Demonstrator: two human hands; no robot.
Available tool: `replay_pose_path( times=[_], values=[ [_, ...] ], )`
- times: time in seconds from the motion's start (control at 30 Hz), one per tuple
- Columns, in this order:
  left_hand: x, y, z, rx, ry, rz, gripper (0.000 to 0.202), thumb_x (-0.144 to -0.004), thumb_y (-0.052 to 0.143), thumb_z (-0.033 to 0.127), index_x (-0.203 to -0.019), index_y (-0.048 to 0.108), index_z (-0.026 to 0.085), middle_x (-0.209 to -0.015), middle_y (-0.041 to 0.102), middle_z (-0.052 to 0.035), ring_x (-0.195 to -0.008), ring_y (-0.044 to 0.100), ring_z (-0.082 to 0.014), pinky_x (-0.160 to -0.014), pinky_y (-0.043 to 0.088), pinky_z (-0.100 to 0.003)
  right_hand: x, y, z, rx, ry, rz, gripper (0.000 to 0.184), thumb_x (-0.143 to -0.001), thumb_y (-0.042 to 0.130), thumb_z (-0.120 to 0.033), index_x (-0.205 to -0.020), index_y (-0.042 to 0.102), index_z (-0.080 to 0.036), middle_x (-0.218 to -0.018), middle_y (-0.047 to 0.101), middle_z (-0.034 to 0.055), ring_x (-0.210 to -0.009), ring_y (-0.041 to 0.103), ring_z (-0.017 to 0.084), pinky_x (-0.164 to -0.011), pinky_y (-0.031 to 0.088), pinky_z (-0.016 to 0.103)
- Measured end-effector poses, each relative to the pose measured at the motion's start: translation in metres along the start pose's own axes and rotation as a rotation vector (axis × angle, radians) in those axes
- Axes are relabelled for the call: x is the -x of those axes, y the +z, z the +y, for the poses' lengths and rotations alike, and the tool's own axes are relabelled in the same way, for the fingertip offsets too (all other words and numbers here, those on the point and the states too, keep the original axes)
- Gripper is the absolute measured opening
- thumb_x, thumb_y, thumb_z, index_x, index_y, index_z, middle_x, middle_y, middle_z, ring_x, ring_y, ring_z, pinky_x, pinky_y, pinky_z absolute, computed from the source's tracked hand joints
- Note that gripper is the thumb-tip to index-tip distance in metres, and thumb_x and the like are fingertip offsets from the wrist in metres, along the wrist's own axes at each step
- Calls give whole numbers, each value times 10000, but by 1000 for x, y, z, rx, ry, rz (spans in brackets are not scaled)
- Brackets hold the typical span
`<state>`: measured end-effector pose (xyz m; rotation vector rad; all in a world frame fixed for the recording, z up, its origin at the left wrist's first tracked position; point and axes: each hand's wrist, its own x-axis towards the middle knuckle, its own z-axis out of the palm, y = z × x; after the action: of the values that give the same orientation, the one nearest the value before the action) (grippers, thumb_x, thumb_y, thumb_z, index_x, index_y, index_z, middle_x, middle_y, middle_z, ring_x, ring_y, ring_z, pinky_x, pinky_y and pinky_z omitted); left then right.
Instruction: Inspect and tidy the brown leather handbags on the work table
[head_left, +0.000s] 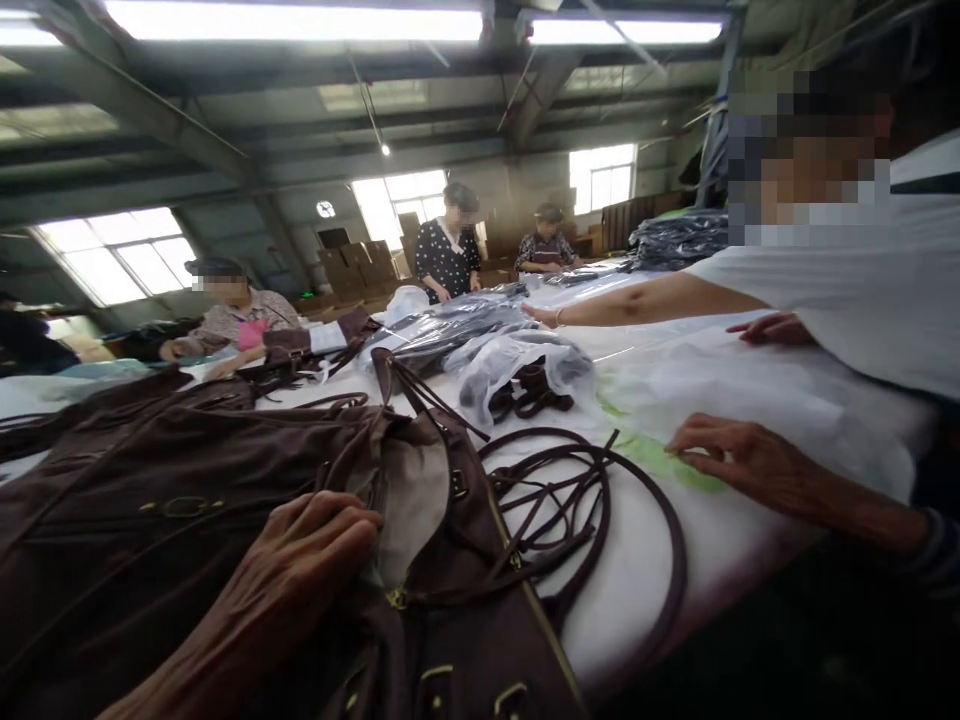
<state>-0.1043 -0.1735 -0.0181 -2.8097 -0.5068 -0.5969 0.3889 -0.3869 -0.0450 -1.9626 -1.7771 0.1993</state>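
My left hand [296, 570] lies flat, fingers stretched out, on a dark brown leather handbag [172, 520] at the near left of the table, beside the bag's pale lining [409, 505]. My right hand [739, 460] rests on the white table cover [750, 400] at the right, fingers spread, fingertips on a pale green sheet [656, 458]. Between the hands lie the bag's loose brown straps [570, 500], curling across the table.
A co-worker in a white shirt [847, 280] leans in from the right, an arm [637, 300] stretched over the table. Clear plastic bags [517, 360] with brown straps lie mid-table. Three more people work at the far side. Cardboard boxes stand by the windows.
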Motion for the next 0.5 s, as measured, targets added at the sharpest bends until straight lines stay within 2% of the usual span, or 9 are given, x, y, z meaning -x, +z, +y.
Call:
replay_pose_path(
  times=[0.1,0.2,0.33,0.4,0.5],
  values=[
    [1,1,4,-23,-17,33,328,-1032,358,247,-913,663,260,-976,742,18,-984,600,-208,-885,404,-375,-3,3,-1,-163,-6,9,301,-980,534,-408,-975,788,-246,-1088,727,94,-1072,673,257,-978,482,332],
    [0,3,5,-25,-8,55,359,-1011,333,188,-922,675,253,-914,722,-2,-933,594,-204,-866,411,-374,-8,5,-1,-234,17,27,386,-959,552,-531,-953,795,-232,-1129,739,108,-1126,668,280,-1044,483,357],
    [-5,3,1,1,19,-8,314,-1032,386,215,-839,632,251,-783,656,11,-868,579,-201,-869,375,-386,-18,0,-11,-244,-12,94,529,-904,548,-685,-1001,804,-231,-1198,736,103,-1212,634,306,-1143,434,439],
    [-8,-4,2,9,25,-42,286,-1041,406,235,-845,614,249,-789,648,7,-938,576,-224,-878,349,-400,-25,0,-21,-258,8,146,500,-884,580,-678,-981,807,-243,-1166,750,84,-1196,644,306,-1109,466,425],
    [-13,-23,11,53,36,-100,205,-1038,446,215,-892,587,237,-863,668,7,-1069,552,-233,-899,335,-392,-36,9,-43,-345,68,142,388,-856,648,-604,-915,814,-259,-1038,780,67,-1023,704,286,-902,561,350]
  ],
)
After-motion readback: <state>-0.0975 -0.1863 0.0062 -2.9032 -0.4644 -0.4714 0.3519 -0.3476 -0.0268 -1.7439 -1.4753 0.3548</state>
